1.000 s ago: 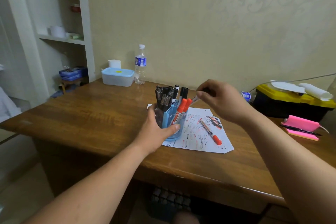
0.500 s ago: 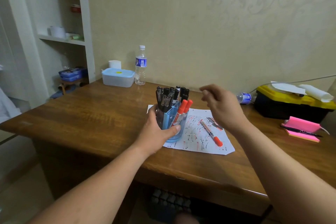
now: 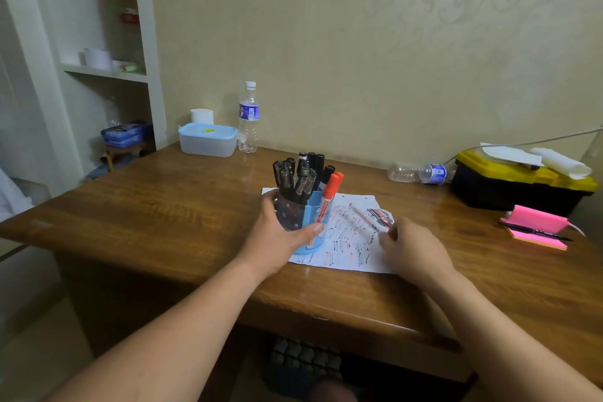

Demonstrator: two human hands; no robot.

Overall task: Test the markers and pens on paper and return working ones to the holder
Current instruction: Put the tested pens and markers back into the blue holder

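The left hand (image 3: pixel 280 238) grips the blue pen holder (image 3: pixel 311 214) at the centre of the frame, fingers curled round its far side and the thumb pressed on its near side. The holder stands upright on the left edge of a scribbled sheet of paper (image 3: pixel 346 254) and holds a bunch of black pens (image 3: pixel 295 179) and two orange-capped markers (image 3: pixel 331 189), which lean to the right. A loose marker (image 3: pixel 363 216) lies slantwise on the paper, just right of the holder. The right hand (image 3: pixel 414 250) is low over the paper's right part, its fingertips at the near end of that marker. Motion blur hides whether they pinch it.

On the wooden desk (image 3: pixel 163 212) an upright water bottle (image 3: pixel 248 117) and a lidded plastic box (image 3: pixel 208 140) stand towards the upper left. A yellow-lidded toolbox (image 3: pixel 522 179) and pink sticky notes (image 3: pixel 535 225) sit at the right.
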